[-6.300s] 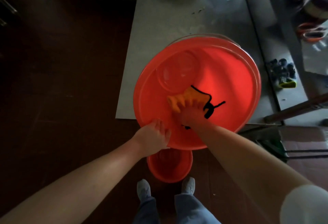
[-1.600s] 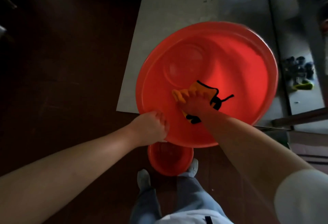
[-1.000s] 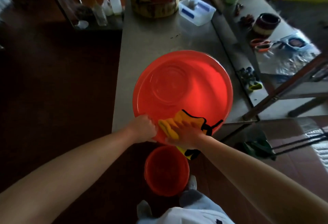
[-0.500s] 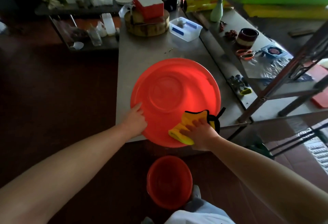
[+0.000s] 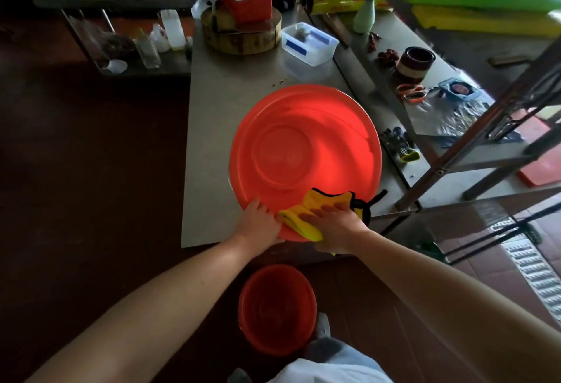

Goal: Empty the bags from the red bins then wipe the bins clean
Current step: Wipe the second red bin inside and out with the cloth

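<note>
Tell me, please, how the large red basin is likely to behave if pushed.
Probably light and slightly flexible: the large red basin looks like thin, glowing plastic. It would likely slide easily on the smooth steel table, which may be why the left hand rests on its rim. Wide and shallow, it seems unlikely to tip.

light: daylight from far right, blown out | left floor [image 5: 76, 170] near-black | red bin [image 5: 303, 139] glows, mild glare | edges: wide-angle bending, soft
</note>
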A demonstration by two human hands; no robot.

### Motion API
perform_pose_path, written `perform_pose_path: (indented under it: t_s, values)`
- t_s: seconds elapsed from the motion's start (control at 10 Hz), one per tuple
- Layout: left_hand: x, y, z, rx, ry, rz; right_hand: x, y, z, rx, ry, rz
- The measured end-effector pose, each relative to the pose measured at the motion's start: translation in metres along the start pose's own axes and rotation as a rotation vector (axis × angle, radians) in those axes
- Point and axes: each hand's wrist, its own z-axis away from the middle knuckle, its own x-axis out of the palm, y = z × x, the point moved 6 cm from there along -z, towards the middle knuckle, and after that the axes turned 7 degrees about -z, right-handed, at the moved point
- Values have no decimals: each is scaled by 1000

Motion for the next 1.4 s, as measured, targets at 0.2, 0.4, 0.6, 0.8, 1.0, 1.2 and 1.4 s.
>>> perform_pose_path:
  t_s: [0.2, 0.4, 0.6, 0.8, 1.0, 1.2, 1.4]
  values:
    - [6, -36, 7, 31, 4, -168, -13, 12, 2, -59, -34, 88]
    - [2, -34, -5, -29, -61, -94, -16, 10, -7, -98, -23, 101]
    - [13, -21, -11, 13, 12, -80, -12, 19, -15, -76, -99, 43]
    - [13, -13, -12, 91, 39, -140, 1, 12, -47, 88, -194, -91]
    - [14, -4, -13, 173, 18, -114, 14, 9, -84, 143, -188, -194]
    - [15, 4, -8, 229, 12, -133, 18, 17, -119, 100, -120, -409]
    - [1, 9, -19, 220, -1, -112, 27, 72, -174, 176, 32, -438]
